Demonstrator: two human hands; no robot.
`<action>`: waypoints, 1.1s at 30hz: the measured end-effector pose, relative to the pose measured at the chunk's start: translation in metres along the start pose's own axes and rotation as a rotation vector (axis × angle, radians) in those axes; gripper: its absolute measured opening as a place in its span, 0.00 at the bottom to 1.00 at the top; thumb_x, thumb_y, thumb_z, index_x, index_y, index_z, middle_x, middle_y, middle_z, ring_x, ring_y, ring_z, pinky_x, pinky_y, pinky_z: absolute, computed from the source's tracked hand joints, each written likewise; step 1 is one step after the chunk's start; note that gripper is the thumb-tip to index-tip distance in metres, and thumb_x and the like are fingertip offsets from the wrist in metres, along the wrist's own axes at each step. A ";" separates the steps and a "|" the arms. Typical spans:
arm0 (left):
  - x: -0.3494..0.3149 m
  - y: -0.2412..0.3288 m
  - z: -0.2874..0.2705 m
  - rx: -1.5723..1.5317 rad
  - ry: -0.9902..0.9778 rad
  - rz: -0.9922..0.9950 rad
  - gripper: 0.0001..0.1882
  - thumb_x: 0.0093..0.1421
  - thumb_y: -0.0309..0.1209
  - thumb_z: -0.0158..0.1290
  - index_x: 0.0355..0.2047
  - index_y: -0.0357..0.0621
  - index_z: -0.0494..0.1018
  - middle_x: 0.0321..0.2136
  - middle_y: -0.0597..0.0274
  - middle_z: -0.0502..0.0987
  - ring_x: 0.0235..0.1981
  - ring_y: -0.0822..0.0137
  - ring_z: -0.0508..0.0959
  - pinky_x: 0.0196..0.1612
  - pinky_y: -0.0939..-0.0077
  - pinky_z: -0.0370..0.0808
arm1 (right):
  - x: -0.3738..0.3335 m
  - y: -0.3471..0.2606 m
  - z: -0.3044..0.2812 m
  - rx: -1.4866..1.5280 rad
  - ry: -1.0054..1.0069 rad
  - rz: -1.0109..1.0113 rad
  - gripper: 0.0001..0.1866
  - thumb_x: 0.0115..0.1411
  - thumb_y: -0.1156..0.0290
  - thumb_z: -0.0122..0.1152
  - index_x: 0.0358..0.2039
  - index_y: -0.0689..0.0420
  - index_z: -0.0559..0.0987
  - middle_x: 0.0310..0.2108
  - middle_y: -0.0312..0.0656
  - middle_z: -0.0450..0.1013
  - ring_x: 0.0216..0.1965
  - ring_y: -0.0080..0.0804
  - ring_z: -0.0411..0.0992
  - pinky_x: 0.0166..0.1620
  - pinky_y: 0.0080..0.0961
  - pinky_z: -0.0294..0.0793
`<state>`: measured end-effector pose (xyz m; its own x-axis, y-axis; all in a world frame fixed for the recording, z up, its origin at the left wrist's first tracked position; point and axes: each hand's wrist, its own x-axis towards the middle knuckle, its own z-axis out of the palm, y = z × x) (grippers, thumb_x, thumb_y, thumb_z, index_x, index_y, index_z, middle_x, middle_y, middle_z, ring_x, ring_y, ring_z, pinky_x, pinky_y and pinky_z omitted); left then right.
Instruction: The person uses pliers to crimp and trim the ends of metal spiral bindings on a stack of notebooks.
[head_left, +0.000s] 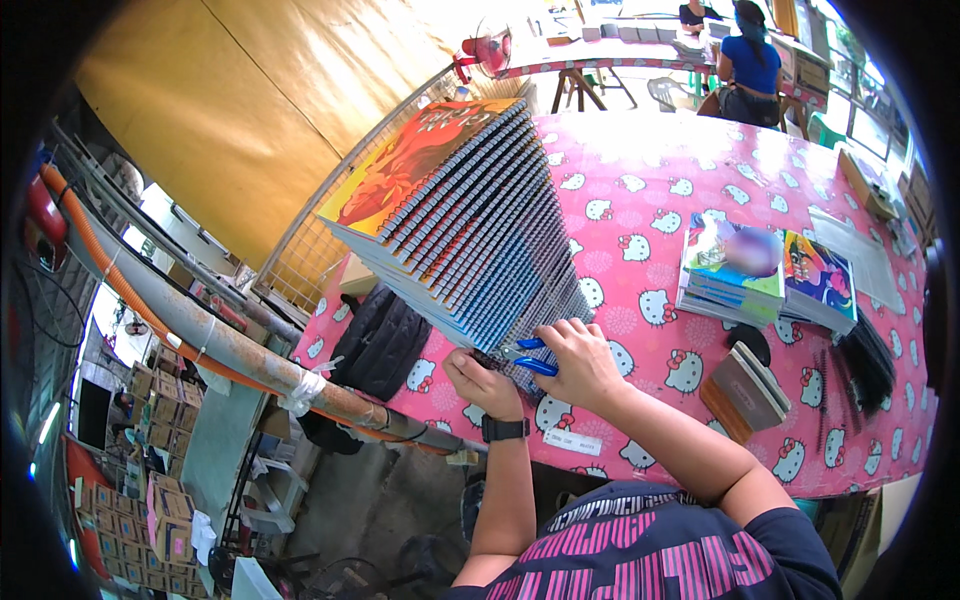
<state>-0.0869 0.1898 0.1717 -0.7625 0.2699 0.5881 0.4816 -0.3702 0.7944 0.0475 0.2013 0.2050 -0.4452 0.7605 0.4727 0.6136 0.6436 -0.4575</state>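
In the middle of the frame, a tall stack of spiral-bound notebooks [480,245] stands on a table with a pink patterned cover [620,215], its wire spines turned toward the lower right and an orange-yellow cover on top. At the lower end of this stack, the right hand [580,362] is closed around a pair of blue-handled pliers [536,367], whose metal head points left, to the wire spines. Just left of it, the left hand [484,386], with a black band [505,428] on its wrist, is at the lowest corner of the stack with bent fingers; whether they pinch a notebook or a wire, I cannot tell. Left of the stack lies a black bag [380,345]. At the right of the frame are two smaller piles of colourful books [735,270], side by side, and below them a brown and grey block [745,390] and a bunch of black coils [865,370]. Near the lower table edge lies a white paper slip [572,442].
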 end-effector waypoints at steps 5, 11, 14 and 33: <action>0.001 -0.004 -0.003 -0.015 -0.010 -0.019 0.20 0.68 0.40 0.34 0.24 0.38 0.62 0.20 0.63 0.62 0.20 0.71 0.60 0.24 0.76 0.59 | -0.004 -0.001 0.001 -0.001 -0.012 0.003 0.26 0.37 0.61 0.67 0.39 0.55 0.73 0.32 0.42 0.70 0.40 0.39 0.68 0.43 0.35 0.65; 0.001 -0.006 -0.002 -0.037 -0.025 -0.041 0.21 0.68 0.40 0.33 0.24 0.38 0.62 0.20 0.63 0.62 0.20 0.71 0.60 0.24 0.75 0.60 | -0.002 0.004 0.010 0.070 -0.082 0.035 0.20 0.38 0.62 0.65 0.32 0.56 0.73 0.26 0.42 0.70 0.33 0.41 0.70 0.39 0.36 0.69; 0.001 -0.005 -0.002 0.012 -0.016 0.007 0.21 0.68 0.40 0.33 0.24 0.38 0.62 0.20 0.62 0.62 0.21 0.70 0.60 0.25 0.75 0.60 | 0.000 0.002 0.000 0.101 -0.189 0.115 0.20 0.39 0.62 0.65 0.32 0.57 0.73 0.26 0.43 0.71 0.33 0.41 0.71 0.39 0.36 0.70; 0.003 -0.006 -0.001 0.012 0.000 0.012 0.21 0.68 0.42 0.35 0.24 0.38 0.61 0.20 0.63 0.61 0.21 0.71 0.59 0.26 0.76 0.60 | -0.002 0.012 0.001 0.040 -0.072 0.009 0.20 0.39 0.61 0.66 0.33 0.56 0.74 0.28 0.43 0.71 0.37 0.41 0.71 0.41 0.38 0.70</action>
<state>-0.0924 0.1919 0.1690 -0.7564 0.2657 0.5977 0.4962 -0.3623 0.7890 0.0556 0.2077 0.1981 -0.4866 0.7697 0.4133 0.5920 0.6384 -0.4919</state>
